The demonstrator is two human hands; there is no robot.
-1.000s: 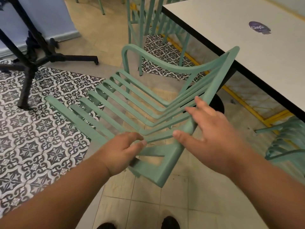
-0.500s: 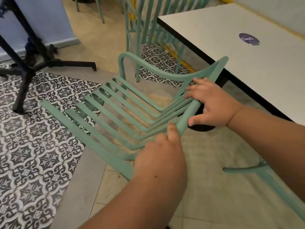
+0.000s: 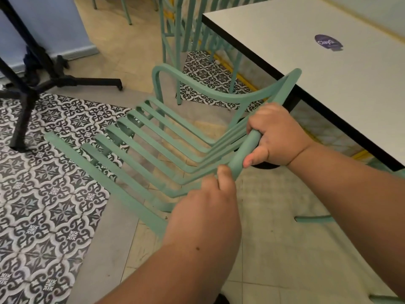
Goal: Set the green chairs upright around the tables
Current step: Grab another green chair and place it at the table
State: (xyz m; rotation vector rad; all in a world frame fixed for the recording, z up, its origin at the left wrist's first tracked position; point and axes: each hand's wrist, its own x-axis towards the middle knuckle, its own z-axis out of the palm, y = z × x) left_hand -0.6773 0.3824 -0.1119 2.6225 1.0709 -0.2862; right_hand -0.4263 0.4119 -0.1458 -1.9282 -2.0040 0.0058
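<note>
Patterned tile floor [image 3: 43,205] at lower left. My left grip [image 3: 203,212] and right grip [image 3: 277,137] clasp the tilted green slatted chair [image 3: 105,182] by its side rail. It looks rigid and probably light.

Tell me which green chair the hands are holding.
The slatted chair in mid-frame, beside the white table: the left hand and right hand both grip its frame. The chair behind stands untouched.

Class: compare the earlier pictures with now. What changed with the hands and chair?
The right hand, open and reaching a second ago, closed round the side rail of the green chair. The left hand shifted up its frame towards that rail, thumb against it. The chair stayed tilted beside the white table.
</note>
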